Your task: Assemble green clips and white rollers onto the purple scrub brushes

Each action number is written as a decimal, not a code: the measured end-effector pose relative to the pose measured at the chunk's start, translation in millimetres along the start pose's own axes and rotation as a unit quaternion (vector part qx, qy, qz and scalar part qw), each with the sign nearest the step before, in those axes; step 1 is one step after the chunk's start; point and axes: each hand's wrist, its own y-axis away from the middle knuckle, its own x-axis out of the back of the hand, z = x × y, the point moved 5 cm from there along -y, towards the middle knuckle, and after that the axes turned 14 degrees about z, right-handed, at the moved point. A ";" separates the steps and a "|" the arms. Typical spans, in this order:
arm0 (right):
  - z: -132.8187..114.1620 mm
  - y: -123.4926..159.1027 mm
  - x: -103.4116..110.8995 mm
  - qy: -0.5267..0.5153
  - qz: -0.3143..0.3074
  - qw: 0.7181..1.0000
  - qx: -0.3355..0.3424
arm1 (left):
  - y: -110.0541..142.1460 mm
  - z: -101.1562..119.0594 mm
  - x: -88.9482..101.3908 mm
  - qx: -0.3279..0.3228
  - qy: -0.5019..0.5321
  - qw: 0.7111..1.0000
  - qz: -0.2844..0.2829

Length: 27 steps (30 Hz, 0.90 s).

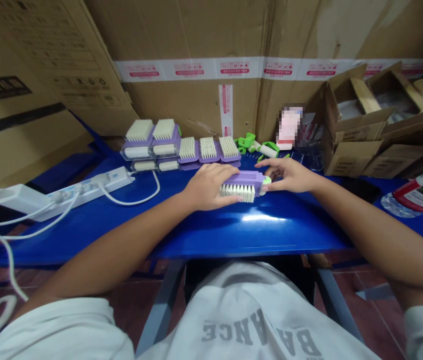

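A purple brush (244, 177) with rows of cream bristles pointing down and toward me is held just above the blue table. My left hand (211, 187) wraps around its left part, fingers over the top and thumb along the bristle side. At its right end is a small white-and-green end piece (266, 186). My right hand (290, 175) has its thumb against that piece with the other fingers bent around its far side, the index finger stretched out above. Behind the hands lie green and white parts (267, 149), some of them white rollers with green frames.
Several purple brushes (207, 148) stand in a row and a stack at the back left. A white power strip (84, 192) with cables lies left. Cardboard boxes (357, 155), a pixelated pink item (289, 126) and a labelled bottle (421, 187) are right.
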 end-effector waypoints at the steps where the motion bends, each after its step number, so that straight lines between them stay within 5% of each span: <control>1: -1.1 0.6 -1.0 0.007 -0.006 1.000 0.007 | 0.1 0.5 -0.1 0.002 -0.007 1.000 0.000; 27: -18.6 4.8 -1.3 0.087 -0.035 0.993 0.073 | 1.8 -1.7 -4.9 -0.036 -0.013 0.999 0.000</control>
